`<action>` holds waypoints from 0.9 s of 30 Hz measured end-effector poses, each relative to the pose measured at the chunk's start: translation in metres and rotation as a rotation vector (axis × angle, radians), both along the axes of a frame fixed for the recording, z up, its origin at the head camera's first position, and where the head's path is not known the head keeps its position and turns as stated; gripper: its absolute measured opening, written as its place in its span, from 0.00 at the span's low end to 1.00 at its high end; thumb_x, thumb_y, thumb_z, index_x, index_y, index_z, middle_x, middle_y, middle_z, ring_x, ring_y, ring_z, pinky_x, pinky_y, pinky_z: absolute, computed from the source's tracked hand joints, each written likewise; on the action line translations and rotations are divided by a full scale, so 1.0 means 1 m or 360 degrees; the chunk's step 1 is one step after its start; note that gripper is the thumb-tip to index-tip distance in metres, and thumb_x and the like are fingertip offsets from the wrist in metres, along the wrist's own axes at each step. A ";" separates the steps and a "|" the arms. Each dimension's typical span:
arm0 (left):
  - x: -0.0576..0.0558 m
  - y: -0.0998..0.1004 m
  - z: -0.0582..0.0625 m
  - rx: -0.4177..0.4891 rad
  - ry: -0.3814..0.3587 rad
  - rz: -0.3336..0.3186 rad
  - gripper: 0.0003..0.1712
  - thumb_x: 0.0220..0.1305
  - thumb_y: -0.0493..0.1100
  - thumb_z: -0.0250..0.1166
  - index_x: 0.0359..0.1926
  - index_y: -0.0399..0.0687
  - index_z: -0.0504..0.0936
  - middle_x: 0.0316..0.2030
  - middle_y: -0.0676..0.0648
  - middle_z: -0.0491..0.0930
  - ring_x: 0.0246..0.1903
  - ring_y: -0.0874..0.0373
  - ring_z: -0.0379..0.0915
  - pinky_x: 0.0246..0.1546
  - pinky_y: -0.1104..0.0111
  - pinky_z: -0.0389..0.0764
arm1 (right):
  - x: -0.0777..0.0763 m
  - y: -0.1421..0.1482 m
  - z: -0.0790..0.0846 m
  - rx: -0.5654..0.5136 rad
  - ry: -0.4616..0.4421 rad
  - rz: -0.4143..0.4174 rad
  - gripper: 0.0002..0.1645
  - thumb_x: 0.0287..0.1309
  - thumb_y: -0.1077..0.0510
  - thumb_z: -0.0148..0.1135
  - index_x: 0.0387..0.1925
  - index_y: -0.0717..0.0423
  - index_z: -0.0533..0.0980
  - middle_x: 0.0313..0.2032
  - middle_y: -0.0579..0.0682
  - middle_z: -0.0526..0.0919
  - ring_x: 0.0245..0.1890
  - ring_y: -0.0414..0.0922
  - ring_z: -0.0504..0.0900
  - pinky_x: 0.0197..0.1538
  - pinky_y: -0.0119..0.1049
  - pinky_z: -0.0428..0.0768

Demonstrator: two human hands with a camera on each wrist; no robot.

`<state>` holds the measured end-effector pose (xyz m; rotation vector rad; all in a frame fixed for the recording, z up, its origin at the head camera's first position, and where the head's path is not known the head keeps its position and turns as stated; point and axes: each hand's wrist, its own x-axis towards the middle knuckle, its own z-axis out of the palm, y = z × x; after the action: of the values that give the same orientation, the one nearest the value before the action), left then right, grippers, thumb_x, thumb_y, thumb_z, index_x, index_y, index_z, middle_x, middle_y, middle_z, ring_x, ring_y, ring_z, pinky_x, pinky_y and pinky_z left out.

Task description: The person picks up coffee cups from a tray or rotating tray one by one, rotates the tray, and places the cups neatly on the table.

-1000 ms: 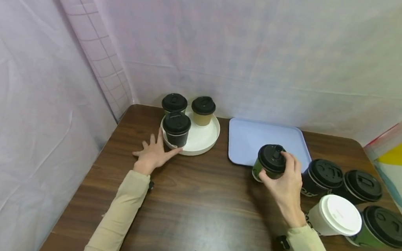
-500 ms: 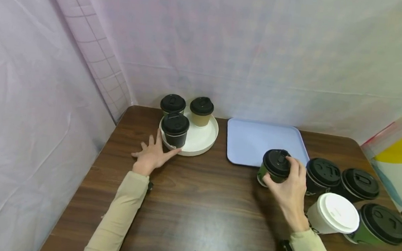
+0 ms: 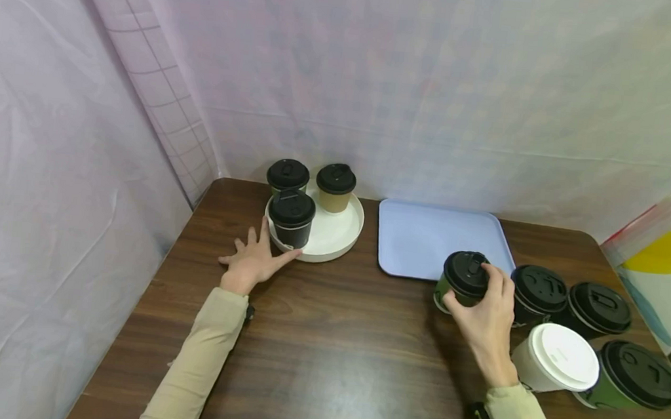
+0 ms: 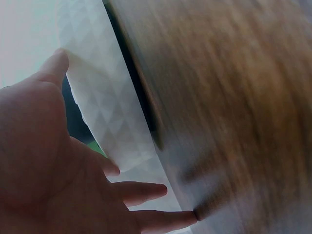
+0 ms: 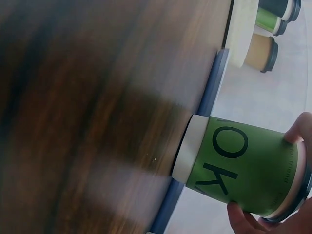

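Observation:
My right hand (image 3: 488,320) grips a green paper coffee cup (image 5: 243,163) with a black lid, thumb and fingers around its upper part. The cup is upright, its base close over the table in front of the blue tray (image 3: 428,240); dark letters show on its side. My left hand (image 3: 253,259) has its fingers spread at the near left rim of a white round tray (image 3: 333,239), whose faceted wall (image 4: 105,87) fills part of the left wrist view. On that tray stand a black cup (image 3: 293,216), a brown cup (image 3: 336,186) and a partly hidden green cup (image 3: 288,174).
To the right of my right hand stand two dark cups with black lids (image 3: 539,288) (image 3: 600,309), a white cup (image 3: 557,358) and a larger green cup (image 3: 636,374). A pale curtain (image 3: 415,97) hangs behind the wooden table (image 3: 323,366).
My right hand has moved the green coffee cup a little to the right and toward me, from overlapping the blue tray's front edge more. My left hand stays at the white tray.

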<state>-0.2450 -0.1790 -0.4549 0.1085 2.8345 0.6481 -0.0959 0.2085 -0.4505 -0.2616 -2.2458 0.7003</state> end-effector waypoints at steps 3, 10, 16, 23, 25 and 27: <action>0.000 0.000 0.000 -0.0005 -0.0003 0.0000 0.68 0.46 0.86 0.46 0.71 0.61 0.18 0.74 0.32 0.32 0.68 0.22 0.31 0.46 0.19 0.42 | 0.001 0.000 0.000 -0.0011 -0.0017 -0.0008 0.44 0.33 0.56 0.72 0.58 0.60 0.68 0.56 0.67 0.69 0.51 0.65 0.72 0.50 0.62 0.72; 0.000 0.000 0.000 -0.0008 0.0004 0.0005 0.68 0.46 0.86 0.45 0.71 0.62 0.18 0.74 0.33 0.33 0.68 0.22 0.32 0.46 0.19 0.42 | 0.002 -0.001 0.002 -0.0027 -0.0091 -0.0022 0.45 0.35 0.55 0.71 0.60 0.59 0.66 0.57 0.67 0.68 0.52 0.65 0.72 0.50 0.63 0.72; 0.001 -0.002 0.000 -0.0001 -0.0001 -0.0001 0.67 0.46 0.86 0.45 0.71 0.62 0.18 0.74 0.33 0.33 0.68 0.21 0.32 0.46 0.18 0.41 | 0.007 -0.006 0.003 0.0066 -0.0143 -0.0077 0.59 0.33 0.51 0.74 0.68 0.57 0.57 0.60 0.67 0.68 0.55 0.66 0.70 0.52 0.63 0.70; 0.002 -0.002 0.001 -0.0001 -0.0008 0.0006 0.67 0.47 0.85 0.46 0.71 0.62 0.17 0.74 0.33 0.33 0.68 0.21 0.32 0.46 0.18 0.42 | 0.013 -0.036 0.026 0.0351 0.0010 -0.0048 0.64 0.31 0.39 0.70 0.68 0.65 0.56 0.61 0.71 0.65 0.62 0.70 0.61 0.63 0.66 0.58; 0.001 -0.002 0.002 0.0003 -0.0005 0.0003 0.67 0.47 0.85 0.46 0.71 0.62 0.18 0.74 0.33 0.33 0.68 0.21 0.32 0.46 0.18 0.42 | 0.013 -0.046 0.038 0.0420 0.0028 -0.0076 0.65 0.32 0.36 0.67 0.68 0.66 0.56 0.62 0.72 0.63 0.67 0.70 0.56 0.66 0.67 0.51; 0.001 -0.001 0.002 0.0005 -0.0006 -0.0003 0.68 0.47 0.85 0.46 0.71 0.62 0.18 0.74 0.32 0.34 0.68 0.21 0.32 0.46 0.18 0.42 | 0.013 -0.056 0.051 0.0457 0.0033 -0.0107 0.66 0.31 0.35 0.67 0.68 0.66 0.55 0.64 0.72 0.61 0.70 0.70 0.49 0.67 0.69 0.45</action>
<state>-0.2439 -0.1805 -0.4525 0.1100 2.8300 0.6515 -0.0832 0.1528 -0.3996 -0.1862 -2.2718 0.3369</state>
